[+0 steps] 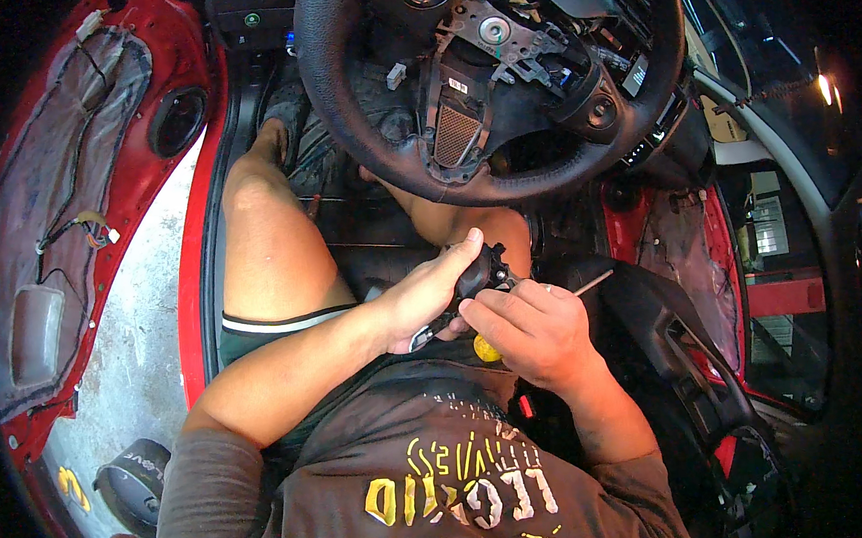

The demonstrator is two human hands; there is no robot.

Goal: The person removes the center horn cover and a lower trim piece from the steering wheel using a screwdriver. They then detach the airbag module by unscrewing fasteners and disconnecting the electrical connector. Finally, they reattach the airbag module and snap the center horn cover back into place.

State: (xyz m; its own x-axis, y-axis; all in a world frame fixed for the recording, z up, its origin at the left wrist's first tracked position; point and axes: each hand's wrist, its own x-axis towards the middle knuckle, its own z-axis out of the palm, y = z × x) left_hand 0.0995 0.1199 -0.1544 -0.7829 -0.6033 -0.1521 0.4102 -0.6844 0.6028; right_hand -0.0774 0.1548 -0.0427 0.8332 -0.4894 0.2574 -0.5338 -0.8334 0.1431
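My left hand [423, 298] is closed round a small black plastic part [479, 275], its thumb stretched along the top. A silver-edged piece [421, 339] shows under the palm; I cannot tell if it belongs to that part. My right hand [535, 332] is closed on a screwdriver, its yellow handle end [487, 348] showing below the fingers. The thin shaft [593, 283] sticks out on the right, away from the part. My right fingertips are at the part's near right side. Both hands are above my lap, below the steering wheel [490, 185].
The steering wheel's centre is stripped, baring a metal bracket [493, 31] and a loose white connector [397, 75]. At the left, the open red door [167, 64] has exposed wiring [88, 226]. A black round container [133, 489] stands on the floor outside. The centre console [664, 326] is to the right.
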